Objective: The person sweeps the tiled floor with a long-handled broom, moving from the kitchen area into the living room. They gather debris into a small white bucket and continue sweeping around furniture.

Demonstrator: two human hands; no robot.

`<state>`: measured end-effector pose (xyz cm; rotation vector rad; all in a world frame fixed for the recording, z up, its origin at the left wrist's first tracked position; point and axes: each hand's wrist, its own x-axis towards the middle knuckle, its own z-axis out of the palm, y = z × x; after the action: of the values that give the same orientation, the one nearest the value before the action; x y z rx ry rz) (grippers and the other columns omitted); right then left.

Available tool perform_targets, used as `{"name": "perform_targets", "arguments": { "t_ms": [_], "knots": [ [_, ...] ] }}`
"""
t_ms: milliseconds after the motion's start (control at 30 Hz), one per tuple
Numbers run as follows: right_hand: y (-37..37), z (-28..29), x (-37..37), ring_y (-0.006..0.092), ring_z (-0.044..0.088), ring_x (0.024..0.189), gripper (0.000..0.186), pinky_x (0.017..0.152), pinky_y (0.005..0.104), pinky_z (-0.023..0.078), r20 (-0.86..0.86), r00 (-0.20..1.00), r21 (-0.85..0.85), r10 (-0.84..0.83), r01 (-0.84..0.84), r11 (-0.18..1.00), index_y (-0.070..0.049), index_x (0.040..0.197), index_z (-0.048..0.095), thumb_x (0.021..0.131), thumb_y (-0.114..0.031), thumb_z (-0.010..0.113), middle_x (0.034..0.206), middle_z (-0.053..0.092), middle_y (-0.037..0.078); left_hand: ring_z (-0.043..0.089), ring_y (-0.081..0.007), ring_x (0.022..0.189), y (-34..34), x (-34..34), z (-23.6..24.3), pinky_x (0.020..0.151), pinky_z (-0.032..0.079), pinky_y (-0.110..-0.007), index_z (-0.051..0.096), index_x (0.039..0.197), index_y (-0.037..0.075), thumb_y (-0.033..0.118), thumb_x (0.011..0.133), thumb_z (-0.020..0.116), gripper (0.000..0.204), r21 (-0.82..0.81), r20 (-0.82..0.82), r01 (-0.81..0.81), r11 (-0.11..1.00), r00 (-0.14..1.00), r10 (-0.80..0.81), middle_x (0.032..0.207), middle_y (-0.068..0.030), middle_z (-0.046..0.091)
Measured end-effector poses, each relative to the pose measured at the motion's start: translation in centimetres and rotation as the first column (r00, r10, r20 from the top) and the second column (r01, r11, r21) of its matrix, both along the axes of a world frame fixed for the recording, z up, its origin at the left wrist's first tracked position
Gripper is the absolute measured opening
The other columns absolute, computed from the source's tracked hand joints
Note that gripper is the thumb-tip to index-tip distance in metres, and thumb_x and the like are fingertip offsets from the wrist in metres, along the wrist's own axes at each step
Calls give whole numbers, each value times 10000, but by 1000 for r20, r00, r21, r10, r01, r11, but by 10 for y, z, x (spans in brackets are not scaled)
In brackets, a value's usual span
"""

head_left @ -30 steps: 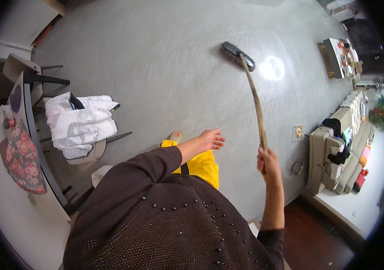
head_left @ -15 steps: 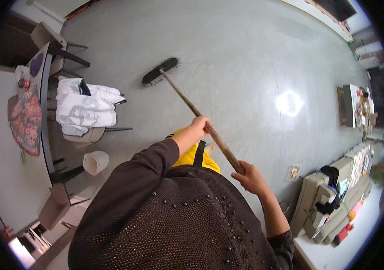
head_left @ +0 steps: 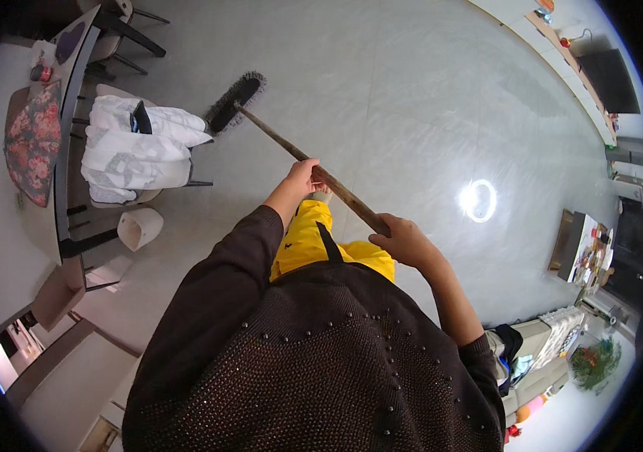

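Grey floor (head_left: pixel 412 128), long-handled broom (head_left: pixel 276 136)

Both hands are closed round the broom's handle (head_left: pixel 349 198): the left hand (head_left: pixel 302 181) wraps it partway along, and the right hand (head_left: pixel 406 241) clasps its near end. Bare wood shows between them. Ahead and left of the grip, the broom's dark head (head_left: pixel 246 90) lies near a chair (head_left: pixel 140 199) draped with white-and-grey cloth (head_left: pixel 137 162). Yellow trousers (head_left: pixel 302 245) show below the grip. Well off to its right, a ring of light (head_left: pixel 479 200) gleams; a sofa (head_left: pixel 532 349) stands right and rearward.

Broom head (head_left: pixel 235 104) nearer white cloth (head_left: pixel 137 154), handle (head_left: pixel 348 198) now in 2 hands (head_left: pixel 303 181) (head_left: pixel 409 242)
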<state>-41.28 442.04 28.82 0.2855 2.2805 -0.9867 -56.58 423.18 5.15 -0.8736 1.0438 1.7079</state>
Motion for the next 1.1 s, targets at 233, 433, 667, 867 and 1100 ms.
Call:
{"name": "perform_targets", "arguments": {
  "t_ms": [233,433,667,867,1100],
  "knots": [
    [37,34,-1,382,608,845,440,726,423,479,38,999,27,14,-15,1000,-20,1167,510,792,-218,628,887,625,232,578,-299,653,29,-10,-19,510,468,-462,502,936,12,281,855,579,292,-285,12,-93,954,995,101,800,-182,570],
    [146,58,12,364,606,781,331,674,446,479,-58,991,284,119,-98,954,-78,1059,533,785,-235,632,828,632,166,576,-315,690,124,3,-49,594,506,-473,499,901,15,260,864,546,253,-136,65,22,990,998,-13,814,-167,572],
    [329,119,53,291,626,711,245,634,381,476,-87,996,523,-26,68,850,-73,956,637,801,-264,626,807,647,122,554,-266,651,346,67,-39,536,495,-400,507,773,38,181,826,512,153,174,302,48,984,948,-100,746,-132,552],
    [473,192,118,300,614,617,269,607,395,456,-21,943,736,-332,239,633,-65,848,686,840,-302,560,683,625,145,610,-265,644,573,157,21,609,542,-385,552,774,30,283,848,495,270,430,123,371,823,879,-460,707,-124,594],
    [527,237,150,105,450,443,234,447,283,363,-206,886,672,-415,436,598,50,802,645,811,-178,593,508,509,71,632,-286,676,674,179,81,612,551,-402,548,863,14,216,823,482,217,392,120,350,851,897,-425,789,-152,628]
  ]
}}
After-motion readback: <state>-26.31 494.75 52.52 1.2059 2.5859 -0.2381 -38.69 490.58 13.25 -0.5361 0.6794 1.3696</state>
